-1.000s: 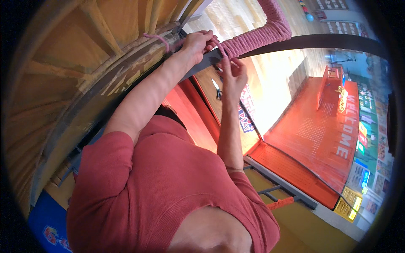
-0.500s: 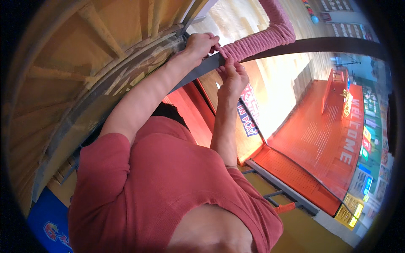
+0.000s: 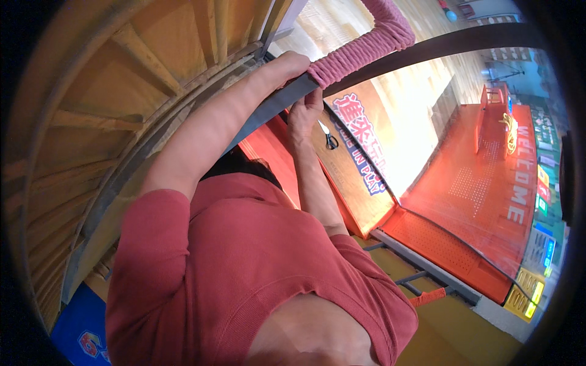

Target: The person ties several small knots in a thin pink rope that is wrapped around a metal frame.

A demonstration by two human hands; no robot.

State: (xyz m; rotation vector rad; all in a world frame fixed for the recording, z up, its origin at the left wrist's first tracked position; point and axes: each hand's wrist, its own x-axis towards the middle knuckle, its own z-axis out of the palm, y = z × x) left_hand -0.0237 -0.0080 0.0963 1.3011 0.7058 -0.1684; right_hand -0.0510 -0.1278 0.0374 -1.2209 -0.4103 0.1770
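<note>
"What's that pink stuff?"

"Pink cord (image 3: 361, 56), wound in plump, snug coils laid side by side. It begins at the upper right end of that grey bar (image 3: 271, 110) and bends round a corner, away from the person."

"And the hands?"

"The left hand (image 3: 294, 63) is over the bar's upper end, beside the last coils, fingers bent down out of sight. The right hand (image 3: 306, 108) is half closed on the bar's lower right side, fingertips tucked at its edge. I can't tell whether either has hold of cord."

"So what blocks the view?"

"The bar itself hides the right fingertips, and the left forearm crosses over toward it."

"Anything else around?"

"Scissors (image 3: 330, 139) on a wooden board (image 3: 349, 184), right of the bar; a ribbed brown wall (image 3: 172, 39) left of it; a red platform (image 3: 436, 168) far to its right."
</note>
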